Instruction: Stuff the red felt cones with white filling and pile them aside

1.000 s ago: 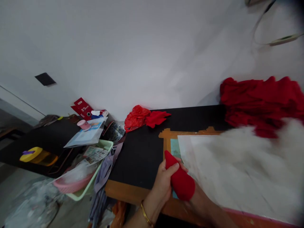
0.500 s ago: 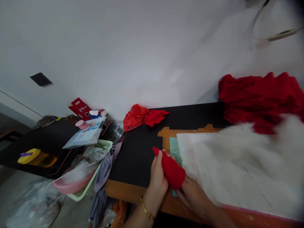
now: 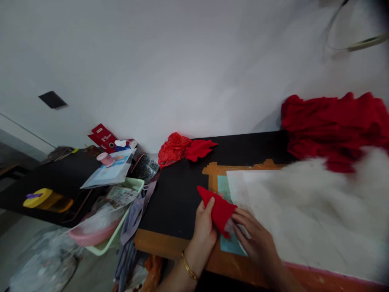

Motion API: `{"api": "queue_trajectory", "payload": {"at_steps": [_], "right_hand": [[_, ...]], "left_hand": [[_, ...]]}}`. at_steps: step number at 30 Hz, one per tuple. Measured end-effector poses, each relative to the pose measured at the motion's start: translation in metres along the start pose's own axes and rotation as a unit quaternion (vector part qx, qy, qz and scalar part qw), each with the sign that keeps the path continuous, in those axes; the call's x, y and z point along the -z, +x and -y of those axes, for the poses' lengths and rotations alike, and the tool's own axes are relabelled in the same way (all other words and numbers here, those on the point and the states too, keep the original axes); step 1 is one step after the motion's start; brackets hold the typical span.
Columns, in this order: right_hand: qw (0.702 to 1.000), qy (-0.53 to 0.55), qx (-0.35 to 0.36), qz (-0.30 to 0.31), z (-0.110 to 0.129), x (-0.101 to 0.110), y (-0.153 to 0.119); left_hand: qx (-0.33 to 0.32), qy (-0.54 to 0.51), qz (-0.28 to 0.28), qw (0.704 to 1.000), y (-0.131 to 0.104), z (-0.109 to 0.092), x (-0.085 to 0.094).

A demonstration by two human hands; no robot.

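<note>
A red felt cone (image 3: 217, 211) is held over the table, its tip toward the upper left and its open end toward the lower right. My left hand (image 3: 204, 225), with a gold bangle on the wrist, is closed around its side, the thumb lying on top. At the cone's mouth my right hand (image 3: 255, 237) has its fingers bunched around a little white stuffing (image 3: 231, 228), the fingertips touching the rim. Part of that stuffing is hidden by the fingers. A large heap of loose white stuffing (image 3: 322, 194) lies to the right on a white sheet (image 3: 291, 243).
A pile of red fabric (image 3: 334, 125) rests against the wall at the back right. A red plastic bag (image 3: 173, 150) and a red felt piece (image 3: 200, 150) lie at the back. On the left are a green basket (image 3: 138, 184) and a yellow-lidded container (image 3: 45, 198).
My right hand has drawn back from inside or behind the cone's lower end to its rim. The cone has turned, and its open mouth with white stuffing now shows.
</note>
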State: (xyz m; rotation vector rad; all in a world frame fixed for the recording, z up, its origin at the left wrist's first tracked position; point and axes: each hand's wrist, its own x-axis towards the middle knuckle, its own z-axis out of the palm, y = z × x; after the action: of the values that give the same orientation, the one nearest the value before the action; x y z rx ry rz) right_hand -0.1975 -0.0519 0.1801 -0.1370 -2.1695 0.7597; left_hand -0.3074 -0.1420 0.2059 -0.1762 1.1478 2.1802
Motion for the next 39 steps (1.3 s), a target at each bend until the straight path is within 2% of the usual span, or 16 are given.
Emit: {"api": "queue_trajectory", "payload": {"at_steps": [2, 7, 13, 16, 20, 23, 26, 28, 32, 35, 39], "right_hand": [[1.0, 0.001, -0.008, 0.005, -0.004, 0.005, -0.006], [0.998, 0.013, -0.056, 0.034, -0.011, 0.006, -0.016], [0.992, 0.061, -0.091, 0.065, 0.0, 0.002, -0.014], [0.992, 0.08, -0.07, 0.061, 0.007, 0.002, -0.009], [0.995, 0.072, -0.019, 0.074, 0.01, -0.003, -0.003], [0.995, 0.057, -0.037, 0.067, 0.005, -0.009, -0.001], [0.992, 0.082, -0.086, 0.036, -0.003, -0.01, -0.002], [0.977, 0.132, -0.162, 0.039, -0.006, -0.009, -0.003], [0.909, 0.274, -0.308, 0.067, -0.006, -0.008, -0.002], [0.881, 0.324, -0.336, 0.078, -0.002, -0.012, 0.0], [0.852, 0.367, -0.372, 0.008, 0.004, -0.02, 0.004]], "left_hand": [[-0.008, -0.009, -0.006, 1.0, 0.006, -0.007, 0.003], [0.049, -0.042, -0.022, 0.998, 0.01, -0.016, 0.002], [0.046, -0.059, -0.01, 0.997, 0.017, -0.013, 0.006], [0.027, -0.071, -0.017, 0.997, 0.018, -0.011, 0.007], [0.035, -0.03, -0.022, 0.999, 0.006, -0.007, -0.002], [0.014, 0.008, 0.007, 1.0, -0.008, -0.004, -0.01], [-0.017, 0.036, 0.049, 0.998, -0.019, -0.002, -0.012], [-0.031, 0.068, 0.08, 0.994, -0.022, 0.0, -0.008], [-0.056, 0.145, 0.082, 0.984, -0.02, 0.007, -0.001], [-0.056, 0.179, 0.073, 0.979, -0.017, 0.007, -0.001], [-0.043, 0.157, 0.064, 0.985, -0.013, 0.003, -0.002]]}}
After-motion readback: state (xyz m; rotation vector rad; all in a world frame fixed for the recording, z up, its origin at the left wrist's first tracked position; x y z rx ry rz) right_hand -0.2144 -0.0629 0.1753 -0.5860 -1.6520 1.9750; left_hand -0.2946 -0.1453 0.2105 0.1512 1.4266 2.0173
